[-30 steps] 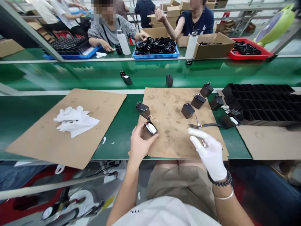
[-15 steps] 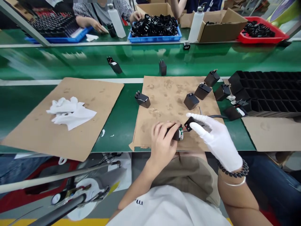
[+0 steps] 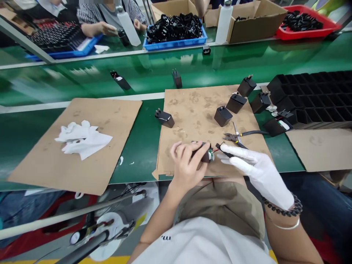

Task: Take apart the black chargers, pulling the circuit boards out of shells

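My bare left hand (image 3: 187,165) grips a black charger housing (image 3: 205,155) at the front of the cardboard sheet. Its open end points right and shows white and green parts inside. Thin wires run from there to a small black end cap (image 3: 226,150), which my right hand (image 3: 258,172) in a white glove pinches between thumb and fingers. Most of the cap is hidden by the glove. Diagonal cutters (image 3: 233,138) with dark handles lie just behind my right hand. Several black plug chargers (image 3: 223,116) sit farther back on the sheet.
A stack of black compartment trays (image 3: 310,102) stands at the right. White gloves (image 3: 84,137) lie on another cardboard sheet at the left. Chargers rest on the green conveyor (image 3: 148,75). Across it are a blue tray (image 3: 176,44), a red tray (image 3: 308,34) and co-workers' hands.
My right hand has turned and shifted slightly right and lower with the end cap, uncovering the cutters. The left hand still holds the housing. The whole view has tilted slightly.
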Tool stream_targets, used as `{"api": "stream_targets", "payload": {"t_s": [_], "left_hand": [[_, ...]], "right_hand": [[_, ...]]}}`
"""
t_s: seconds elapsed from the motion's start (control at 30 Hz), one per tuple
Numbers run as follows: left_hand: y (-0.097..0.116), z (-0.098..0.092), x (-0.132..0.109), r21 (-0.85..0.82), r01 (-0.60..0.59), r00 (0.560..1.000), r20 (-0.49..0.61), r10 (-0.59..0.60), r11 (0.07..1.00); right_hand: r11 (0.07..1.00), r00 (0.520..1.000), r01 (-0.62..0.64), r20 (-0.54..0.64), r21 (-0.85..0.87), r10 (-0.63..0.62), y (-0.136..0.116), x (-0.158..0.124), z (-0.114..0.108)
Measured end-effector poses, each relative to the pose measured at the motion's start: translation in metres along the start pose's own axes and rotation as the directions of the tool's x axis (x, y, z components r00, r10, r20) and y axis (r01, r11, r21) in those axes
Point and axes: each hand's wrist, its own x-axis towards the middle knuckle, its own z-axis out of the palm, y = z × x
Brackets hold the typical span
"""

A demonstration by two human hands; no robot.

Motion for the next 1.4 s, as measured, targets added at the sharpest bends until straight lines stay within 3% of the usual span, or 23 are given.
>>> {"api": "stream_targets", "payload": {"t_s": [0.03,0.1,0.17,0.27,0.4,0.6,0.93,1.4], "left_hand": [[0.001,0.001,0.000,-0.080,0.068,0.997,0.024,-0.066,0.994],[0.005,0.003,0.000,-0.224,0.202,0.979,0.075,-0.190,0.953],[0.009,0.006,0.000,-0.308,0.292,0.956,0.108,-0.272,0.905],[0.015,0.012,0.000,-0.367,0.347,0.938,0.129,-0.322,0.863],[0.022,0.022,-0.002,-0.391,0.384,0.922,0.109,-0.372,0.837],[0.028,0.030,-0.002,-0.432,0.390,0.918,0.112,-0.380,0.813],[0.028,0.038,-0.001,-0.469,0.435,0.900,0.217,-0.377,0.769],[0.028,0.038,0.001,-0.473,0.454,0.891,0.255,-0.375,0.755]], "right_hand": [[0.989,0.992,0.120,-0.033,-0.089,-0.123,0.003,-0.001,0.003],[0.892,0.928,0.332,-0.061,-0.307,-0.366,0.008,-0.002,0.010],[0.747,0.852,0.428,-0.049,-0.509,-0.521,0.010,-0.002,0.014],[0.558,0.789,0.463,0.033,-0.689,-0.614,0.009,-0.003,0.014],[0.407,0.772,0.447,0.113,-0.797,-0.626,0.008,-0.004,0.011],[0.383,0.779,0.408,0.098,-0.829,-0.619,0.013,-0.004,0.011],[0.323,0.782,0.323,0.059,-0.889,-0.620,0.023,-0.006,0.014],[0.444,0.866,0.233,-0.023,-0.865,-0.499,0.023,-0.015,0.019]]}}
